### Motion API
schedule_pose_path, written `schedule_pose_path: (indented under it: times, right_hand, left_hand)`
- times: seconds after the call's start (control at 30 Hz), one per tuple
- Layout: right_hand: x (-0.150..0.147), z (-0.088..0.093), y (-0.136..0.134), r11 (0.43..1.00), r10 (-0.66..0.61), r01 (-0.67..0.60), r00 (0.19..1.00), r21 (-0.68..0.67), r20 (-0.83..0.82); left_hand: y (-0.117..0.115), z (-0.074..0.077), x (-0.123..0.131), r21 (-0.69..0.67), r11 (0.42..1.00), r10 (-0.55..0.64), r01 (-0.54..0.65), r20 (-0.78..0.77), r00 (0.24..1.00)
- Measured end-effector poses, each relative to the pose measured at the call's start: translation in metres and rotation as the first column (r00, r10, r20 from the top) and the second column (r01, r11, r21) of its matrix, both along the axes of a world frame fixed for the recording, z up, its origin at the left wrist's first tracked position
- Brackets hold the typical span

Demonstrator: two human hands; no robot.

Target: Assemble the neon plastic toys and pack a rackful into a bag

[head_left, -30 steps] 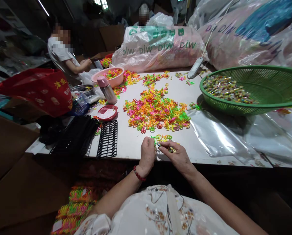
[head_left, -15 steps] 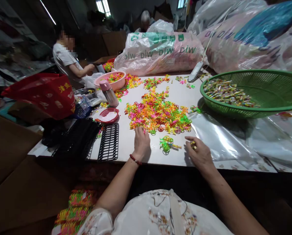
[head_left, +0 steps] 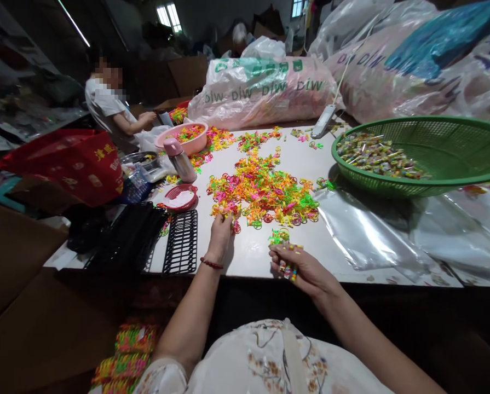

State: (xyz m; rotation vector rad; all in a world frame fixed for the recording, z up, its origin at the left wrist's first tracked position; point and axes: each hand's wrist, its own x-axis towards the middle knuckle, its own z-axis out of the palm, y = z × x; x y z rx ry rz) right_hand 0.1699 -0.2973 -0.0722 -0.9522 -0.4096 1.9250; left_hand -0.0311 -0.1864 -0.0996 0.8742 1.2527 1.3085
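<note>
My left hand (head_left: 220,236), with a red bead bracelet on the wrist, is closed at the near left edge of a heap of bright plastic toy pieces (head_left: 265,191), many with wheel-like rings. Its fingertips pinch pink and yellow toy pieces (head_left: 227,209). My right hand (head_left: 306,268) is wrapped round several small multicoloured wrapped sticks (head_left: 288,269), like candies, above the table's near edge. Just beyond its fingers lie a few green and yellow toy pieces (head_left: 278,236), partly hidden by that hand.
A green mesh basket (head_left: 417,186) with small wrapped pieces stands right, beside clear plastic bags (head_left: 363,235). Left are black racks (head_left: 180,241), a red basket (head_left: 181,198), a flask (head_left: 181,161) and a pink basin (head_left: 195,143). Large sacks (head_left: 265,98) lie behind; a person sits back left.
My right hand has moved left to the small toy group, its wrapped sticks now showing more. My left hand has shifted slightly left along the heap's edge.
</note>
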Motion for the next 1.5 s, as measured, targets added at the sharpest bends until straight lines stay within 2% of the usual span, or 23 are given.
schedule_pose_path:
  times: [0.07,0.3,0.53,0.67,0.77,0.87,1.0,1.1,1.27,1.5]
  right_hand:
    - [-0.003,0.002,0.001,0.999,-0.023,0.022,0.999,0.032,0.027]
    - [-0.013,0.005,0.009,0.993,-0.078,0.064,0.986,0.102,0.144]
    - [-0.019,0.008,0.004,0.984,-0.087,0.045,0.965,0.17,0.248]
    - [-0.02,0.008,0.001,0.977,-0.096,0.03,0.946,0.209,0.311]
    - [-0.021,0.006,0.0,0.967,-0.137,0.052,0.932,0.25,0.335]
    - [-0.02,0.003,-0.003,0.954,-0.18,0.067,0.909,0.294,0.375]
    - [-0.016,0.003,-0.006,0.927,-0.218,0.03,0.853,0.374,0.474]
    - [-0.013,0.002,-0.008,0.921,-0.244,0.021,0.81,0.389,0.534]
    - [-0.011,-0.002,-0.008,0.9,-0.31,0.024,0.738,0.435,0.599]
    - [-0.012,-0.01,-0.009,0.857,-0.382,-0.028,0.636,0.515,0.67]
  left_hand:
    - [-0.009,0.005,-0.004,-0.012,1.0,-0.025,0.027,0.18,0.983]
    - [-0.039,0.019,-0.017,-0.053,0.971,-0.192,0.234,0.414,0.89]
    - [-0.048,0.018,-0.009,-0.131,0.932,-0.162,0.337,0.682,0.713]
    - [-0.061,0.015,0.008,-0.173,0.908,-0.182,0.382,0.659,0.73]
    - [-0.072,0.017,0.017,-0.15,0.891,-0.241,0.428,0.645,0.726]
    - [-0.079,0.023,0.019,-0.131,0.849,-0.328,0.513,0.63,0.704]
    - [-0.084,0.03,0.017,-0.138,0.807,-0.382,0.574,0.62,0.686]
    - [-0.089,0.031,0.019,-0.133,0.832,-0.379,0.538,0.572,0.728]
    - [-0.093,0.028,0.029,-0.13,0.916,-0.288,0.38,0.449,0.846]
    - [-0.092,0.024,0.034,-0.189,0.915,-0.241,0.356,0.45,0.86]
